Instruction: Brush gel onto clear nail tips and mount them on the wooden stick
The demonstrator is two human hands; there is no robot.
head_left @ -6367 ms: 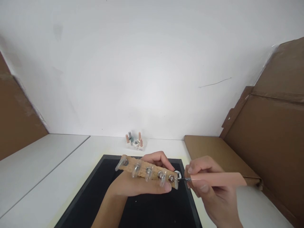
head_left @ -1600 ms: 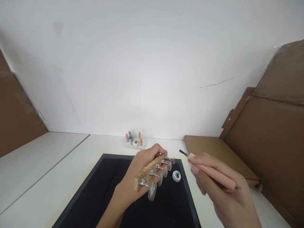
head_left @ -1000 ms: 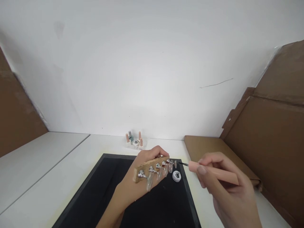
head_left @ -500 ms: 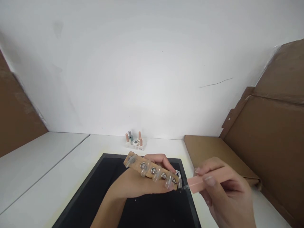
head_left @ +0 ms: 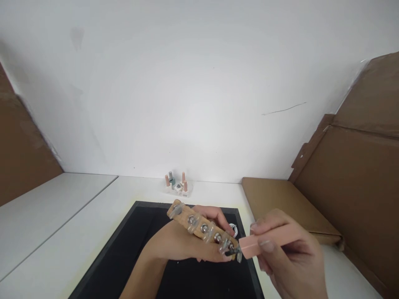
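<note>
Presently, head view, the only one we have: our left hand (head_left: pixel 183 245) is wrapped around a wooden strip (head_left: pixel 199 226), fingers closed on its far edge and thumb under the near one. It hangs over the black mat (head_left: pixel 131 249), tilted down to the right. Held this way, the row of clear nail tips (head_left: pixel 222 247) on metal stands faces up toward us, probably so the end tip sits within reach of the brush.

Our right hand (head_left: pixel 280 257) pinches a pink brush handle (head_left: pixel 264 245), thumb and forefinger pressed together on it. The dark bristle end meets the tip nearest the strip's right end; the low, sideways grip likely steadies a fine stroke.

A small white pot (head_left: pixel 233 228) shows partly behind the strip, close to the brush. Polish bottles (head_left: pixel 177 183) stand in a group by the wall, well apart. Cardboard (head_left: pixel 352 174) leans at right.

We can read no brand, label or writing anywhere.
</note>
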